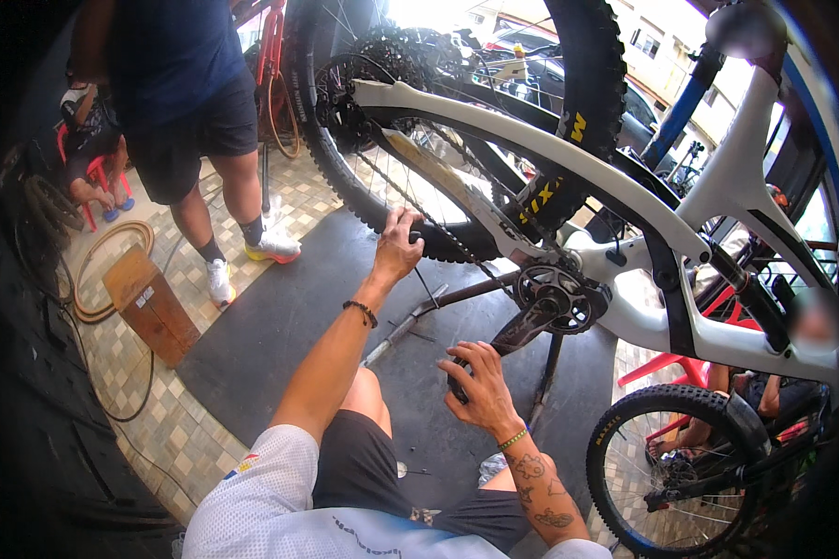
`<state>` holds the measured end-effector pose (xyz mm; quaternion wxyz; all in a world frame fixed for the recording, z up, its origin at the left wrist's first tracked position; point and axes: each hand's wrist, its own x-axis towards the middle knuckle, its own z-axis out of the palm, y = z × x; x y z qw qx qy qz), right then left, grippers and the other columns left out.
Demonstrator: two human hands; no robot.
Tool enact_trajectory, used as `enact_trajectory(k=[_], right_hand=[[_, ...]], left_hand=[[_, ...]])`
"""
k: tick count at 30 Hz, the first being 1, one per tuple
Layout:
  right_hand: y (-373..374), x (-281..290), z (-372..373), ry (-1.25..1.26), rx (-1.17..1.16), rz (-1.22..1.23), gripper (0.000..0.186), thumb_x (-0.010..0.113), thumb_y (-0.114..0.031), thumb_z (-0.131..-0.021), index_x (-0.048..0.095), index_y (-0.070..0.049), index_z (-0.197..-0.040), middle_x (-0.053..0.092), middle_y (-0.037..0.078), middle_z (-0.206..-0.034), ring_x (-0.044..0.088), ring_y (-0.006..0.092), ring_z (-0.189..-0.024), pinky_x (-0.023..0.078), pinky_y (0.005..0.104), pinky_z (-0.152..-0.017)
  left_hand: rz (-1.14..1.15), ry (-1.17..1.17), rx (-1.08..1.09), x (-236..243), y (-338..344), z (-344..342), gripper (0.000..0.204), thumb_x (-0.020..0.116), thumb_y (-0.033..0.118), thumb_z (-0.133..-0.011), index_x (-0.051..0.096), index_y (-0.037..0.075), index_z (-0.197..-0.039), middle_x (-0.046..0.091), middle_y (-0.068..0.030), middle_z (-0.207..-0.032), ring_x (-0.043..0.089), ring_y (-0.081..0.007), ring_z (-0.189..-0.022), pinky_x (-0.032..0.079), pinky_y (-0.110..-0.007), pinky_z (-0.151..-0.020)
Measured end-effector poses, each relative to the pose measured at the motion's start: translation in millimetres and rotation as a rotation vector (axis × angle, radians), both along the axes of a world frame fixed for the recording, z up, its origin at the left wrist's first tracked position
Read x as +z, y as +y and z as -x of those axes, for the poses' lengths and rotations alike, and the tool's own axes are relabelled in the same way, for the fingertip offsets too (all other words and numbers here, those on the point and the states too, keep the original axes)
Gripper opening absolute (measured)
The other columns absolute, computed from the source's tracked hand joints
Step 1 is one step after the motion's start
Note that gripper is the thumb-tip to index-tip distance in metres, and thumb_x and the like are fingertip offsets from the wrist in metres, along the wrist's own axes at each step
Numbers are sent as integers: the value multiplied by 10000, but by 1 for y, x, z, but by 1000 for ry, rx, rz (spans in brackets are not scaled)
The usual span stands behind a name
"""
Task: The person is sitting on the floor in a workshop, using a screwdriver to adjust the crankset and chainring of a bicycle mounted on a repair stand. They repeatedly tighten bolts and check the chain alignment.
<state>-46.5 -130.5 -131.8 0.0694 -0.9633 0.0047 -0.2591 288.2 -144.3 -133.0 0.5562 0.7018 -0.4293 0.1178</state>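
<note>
Blk mat [261,335], wht/blk bike [545,144] above; R hand [483,384] round pedal [458,376], L hand [398,248] grip unclear

The single view comes from the left of two fisheye cameras worn on the person's head — it looks steeply down and forward over the person's own lap [359,466]. The light shirt [263,470] sits nearest, along the lower edge; the left hand [400,246] and right hand [482,387] show farther out, near the middle. The dark mat [252,326] is seen from above, while the top right reaches outdoors to a building [655,35] — shapes bend toward the rim.
</note>
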Motion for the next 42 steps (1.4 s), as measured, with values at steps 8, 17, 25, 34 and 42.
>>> enact_trajectory(k=[8,17,25,34,42], right_hand=[[1,3,1,-1,4,-17,600,772,-147,-716,668,-150,-1306,588,100,-1378,498,326,-1393,338,550,-1230],[1,3,6,23,5,-3,608,796,-148,-721,664,-146,-1315,573,96,-1390,484,315,-1409,315,540,-1242],[0,3,1,11,1,-4,610,798,-151,-715,664,-139,-1310,574,97,-1386,487,320,-1406,320,540,-1241],[1,5,7,22,1,-16,615,797,-145,-703,668,-144,-1305,573,97,-1381,486,311,-1407,314,541,-1247],[2,4,0,23,2,-10,624,801,-135,-687,667,-133,-1296,574,105,-1375,489,318,-1401,317,538,-1247]], left_hand=[[5,25,-2,0,2,0,468,676,83,-827,665,100,-1295,537,-215,-1466,512,-396,-1416,439,-458,-1191],[19,2,7,-2,4,-4,475,679,80,-825,667,100,-1300,564,-198,-1432,493,-371,-1437,432,-448,-1201],[11,-14,16,1,-1,4,445,689,83,-817,664,79,-1262,567,-195,-1420,502,-384,-1420,446,-458,-1187],[24,26,20,-1,2,1,464,690,75,-815,666,97,-1278,553,-186,-1439,552,-391,-1368,465,-454,-1166],[24,9,14,1,0,5,443,674,87,-829,663,94,-1272,541,-194,-1460,557,-398,-1363,468,-456,-1160]])
